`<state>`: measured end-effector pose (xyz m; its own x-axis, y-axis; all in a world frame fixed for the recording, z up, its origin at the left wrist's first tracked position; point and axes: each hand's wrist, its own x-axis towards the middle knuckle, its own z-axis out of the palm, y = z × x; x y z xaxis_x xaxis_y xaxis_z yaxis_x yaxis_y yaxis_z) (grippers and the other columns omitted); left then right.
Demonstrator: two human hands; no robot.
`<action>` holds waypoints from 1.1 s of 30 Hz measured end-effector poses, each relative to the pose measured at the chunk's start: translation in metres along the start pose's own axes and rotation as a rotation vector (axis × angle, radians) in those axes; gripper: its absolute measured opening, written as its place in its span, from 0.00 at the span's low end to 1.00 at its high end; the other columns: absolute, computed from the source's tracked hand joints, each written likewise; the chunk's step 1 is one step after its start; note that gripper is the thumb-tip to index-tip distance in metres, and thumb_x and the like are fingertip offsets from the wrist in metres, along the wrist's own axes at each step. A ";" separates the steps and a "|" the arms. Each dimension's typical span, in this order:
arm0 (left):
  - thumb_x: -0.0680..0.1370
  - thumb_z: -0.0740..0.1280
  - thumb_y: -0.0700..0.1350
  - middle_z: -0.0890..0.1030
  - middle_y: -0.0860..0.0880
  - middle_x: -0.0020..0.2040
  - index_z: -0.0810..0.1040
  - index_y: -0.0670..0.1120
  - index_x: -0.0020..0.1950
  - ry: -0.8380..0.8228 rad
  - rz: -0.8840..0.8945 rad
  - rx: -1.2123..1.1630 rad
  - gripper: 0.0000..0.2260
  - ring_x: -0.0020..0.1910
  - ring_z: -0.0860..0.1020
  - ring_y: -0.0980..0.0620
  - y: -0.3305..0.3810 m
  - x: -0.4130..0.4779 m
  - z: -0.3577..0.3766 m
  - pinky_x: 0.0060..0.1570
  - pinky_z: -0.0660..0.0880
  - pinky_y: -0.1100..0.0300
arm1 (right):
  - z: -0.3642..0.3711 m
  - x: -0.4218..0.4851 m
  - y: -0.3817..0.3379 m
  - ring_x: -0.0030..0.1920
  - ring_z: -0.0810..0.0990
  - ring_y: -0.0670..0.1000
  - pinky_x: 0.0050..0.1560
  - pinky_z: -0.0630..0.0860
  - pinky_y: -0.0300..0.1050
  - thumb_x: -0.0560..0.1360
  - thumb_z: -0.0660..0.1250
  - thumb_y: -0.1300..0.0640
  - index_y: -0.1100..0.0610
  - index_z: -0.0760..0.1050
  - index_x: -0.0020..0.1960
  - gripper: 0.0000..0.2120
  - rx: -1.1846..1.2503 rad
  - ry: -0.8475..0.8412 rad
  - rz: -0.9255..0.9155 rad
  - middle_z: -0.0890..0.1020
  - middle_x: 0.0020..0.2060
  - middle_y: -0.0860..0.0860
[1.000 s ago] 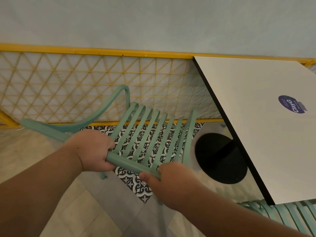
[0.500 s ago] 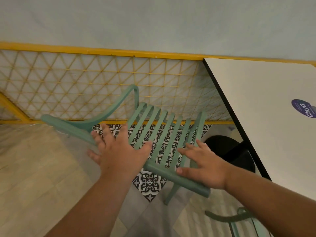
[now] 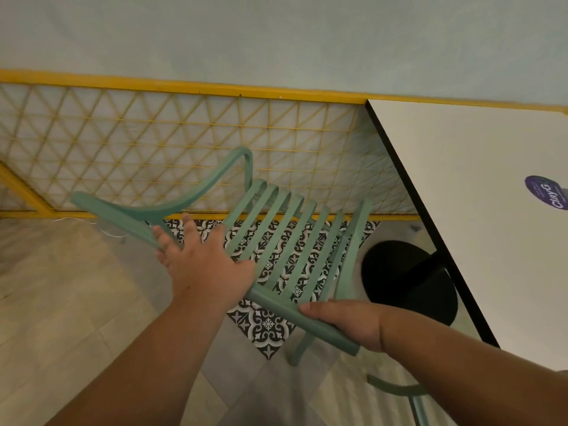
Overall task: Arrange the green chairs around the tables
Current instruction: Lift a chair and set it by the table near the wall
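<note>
A green chair (image 3: 295,241) with a slatted back stands between the yellow fence and the white table (image 3: 461,216), seen from above and behind. Its top rail runs from upper left to lower right. My left hand (image 3: 203,262) lies flat on the left part of that rail with its fingers spread. My right hand (image 3: 350,321) wraps the rail's right end, with the thumb on top and the fingers hidden behind the rail. The chair's right side is close to the table's black edge.
A yellow mesh fence (image 3: 147,142) runs along the wall behind the chair. The table's round black base (image 3: 405,284) sits right of the chair. Part of a second green chair (image 3: 396,388) shows at the bottom right. A patterned tile patch (image 3: 267,327) lies under the chair.
A second ago both hands gripped the top rail. They then let go with fingers spread. Now my right hand has closed on the rail's right end, while my left stays spread.
</note>
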<state>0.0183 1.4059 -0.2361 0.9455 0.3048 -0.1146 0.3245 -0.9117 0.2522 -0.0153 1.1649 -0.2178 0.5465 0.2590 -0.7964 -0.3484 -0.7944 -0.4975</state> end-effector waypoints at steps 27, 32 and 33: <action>0.64 0.60 0.56 0.56 0.49 0.83 0.63 0.52 0.79 -0.136 0.296 0.005 0.41 0.81 0.36 0.39 -0.065 0.081 -0.039 0.79 0.42 0.41 | 0.082 0.030 -0.091 0.76 0.67 0.58 0.76 0.60 0.56 0.74 0.40 0.22 0.50 0.64 0.79 0.46 0.000 -0.022 -0.092 0.69 0.77 0.59; 0.64 0.60 0.56 0.54 0.49 0.84 0.62 0.52 0.79 -0.168 0.293 0.004 0.42 0.81 0.36 0.40 -0.071 0.095 -0.047 0.79 0.43 0.41 | 0.090 0.040 -0.107 0.73 0.70 0.60 0.75 0.63 0.57 0.76 0.40 0.24 0.49 0.63 0.80 0.43 0.022 0.000 -0.118 0.71 0.75 0.61; 0.64 0.60 0.56 0.53 0.48 0.84 0.62 0.52 0.80 -0.172 0.291 0.012 0.42 0.81 0.36 0.40 -0.072 0.100 -0.050 0.79 0.43 0.42 | 0.092 0.043 -0.111 0.73 0.70 0.61 0.74 0.63 0.57 0.77 0.40 0.25 0.49 0.63 0.80 0.42 0.023 -0.003 -0.121 0.71 0.74 0.62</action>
<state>0.0908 1.5160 -0.2177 0.9796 -0.0188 -0.2000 0.0401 -0.9572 0.2865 -0.0236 1.3151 -0.2281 0.5836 0.3535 -0.7310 -0.2976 -0.7445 -0.5976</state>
